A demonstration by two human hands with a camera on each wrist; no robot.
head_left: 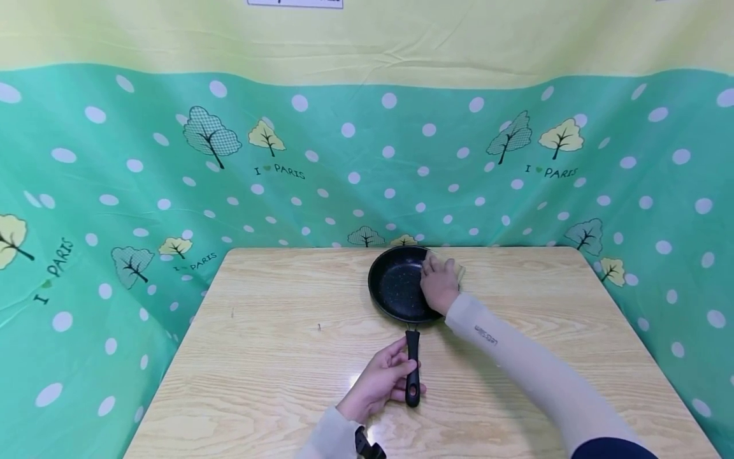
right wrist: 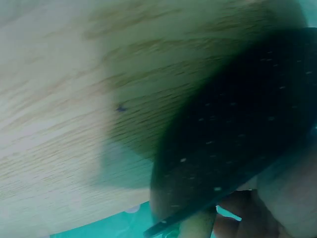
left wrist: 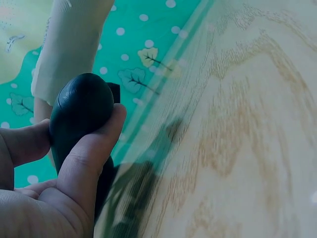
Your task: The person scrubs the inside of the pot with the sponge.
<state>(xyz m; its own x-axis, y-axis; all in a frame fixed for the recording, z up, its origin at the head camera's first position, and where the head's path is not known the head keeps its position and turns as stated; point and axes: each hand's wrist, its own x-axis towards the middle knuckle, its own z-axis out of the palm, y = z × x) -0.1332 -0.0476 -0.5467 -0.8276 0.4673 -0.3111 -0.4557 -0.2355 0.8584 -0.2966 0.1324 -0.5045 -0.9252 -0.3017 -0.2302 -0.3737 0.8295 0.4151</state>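
Note:
A black frying pan [head_left: 398, 280] with a speckled inside is at the far middle of the table, its handle [head_left: 412, 373] pointing toward me. My left hand [head_left: 381, 382] holds that handle, thumb on top and fingers beneath. The left wrist view shows the rounded end of the handle [left wrist: 84, 106] between thumb and fingers. At the pan's right side, my right hand [head_left: 440, 284] grips a pale yellow cloth-like piece [head_left: 460, 271] at the rim. In the right wrist view the dark speckled pan [right wrist: 233, 124] hides part of the right fingers [right wrist: 237, 213].
The light wood-grain table [head_left: 258, 357] reaches back to a green dotted curtain [head_left: 321, 159], which also hangs along both sides. A small dark mark [head_left: 319, 327] shows on the tabletop left of the pan. My right forearm sleeve [head_left: 527, 363] crosses the table's right part.

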